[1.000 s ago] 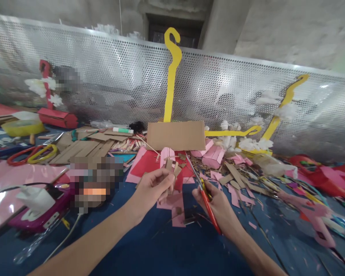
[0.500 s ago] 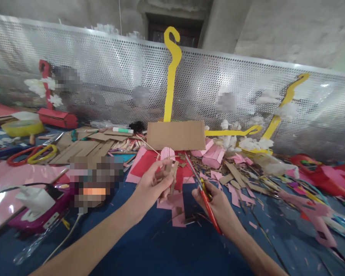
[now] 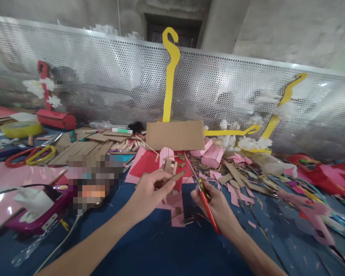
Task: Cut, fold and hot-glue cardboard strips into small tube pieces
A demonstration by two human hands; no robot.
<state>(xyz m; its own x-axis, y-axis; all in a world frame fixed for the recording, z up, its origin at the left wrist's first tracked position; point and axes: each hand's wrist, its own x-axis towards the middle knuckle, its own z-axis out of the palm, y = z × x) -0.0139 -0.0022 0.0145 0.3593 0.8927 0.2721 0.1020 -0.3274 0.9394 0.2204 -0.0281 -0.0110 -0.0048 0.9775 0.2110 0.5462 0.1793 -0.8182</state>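
At the centre of the frame, the left hand (image 3: pixel 153 189) is nearly closed, pinching a strip (image 3: pixel 169 183) of cardboard between thumb and fingers; right of it, the right hand (image 3: pixel 214 203) is curled round the handles of the scissors (image 3: pixel 199 186), their blades pointing to the upper left. Above the hands stands a box (image 3: pixel 175 135) with a yellow hook (image 3: pixel 169 84) rising behind it, and at the lower right of the frame lies a glue gun (image 3: pixel 312 212)
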